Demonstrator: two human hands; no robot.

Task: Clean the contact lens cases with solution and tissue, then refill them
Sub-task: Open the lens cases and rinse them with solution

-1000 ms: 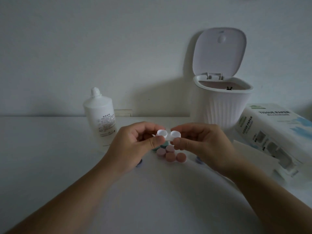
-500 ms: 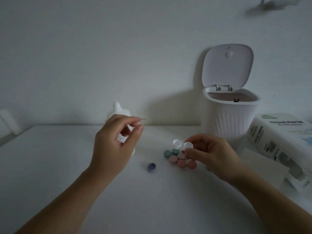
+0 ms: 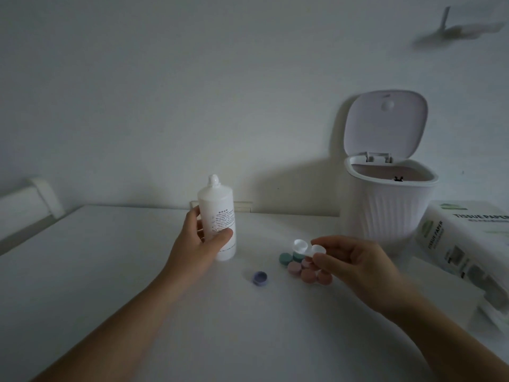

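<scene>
My left hand (image 3: 201, 244) wraps its fingers round the bottle (image 3: 219, 219) standing on the counter (image 3: 82, 271); my right hand (image 3: 349, 261) pinches the open case (image 3: 305, 248) above the caps (image 3: 300, 267). I judge rinsing comes next: lift, tip the nozzle over a well, squeeze gently.

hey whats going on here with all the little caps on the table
A person is cleaning contact lens cases. The left hand grips the white solution bottle, which stands upright on the table. The right hand pinches an open white lens case above a cluster of green and pink caps. A purple cap lies apart, and the bin stands open behind.
</scene>
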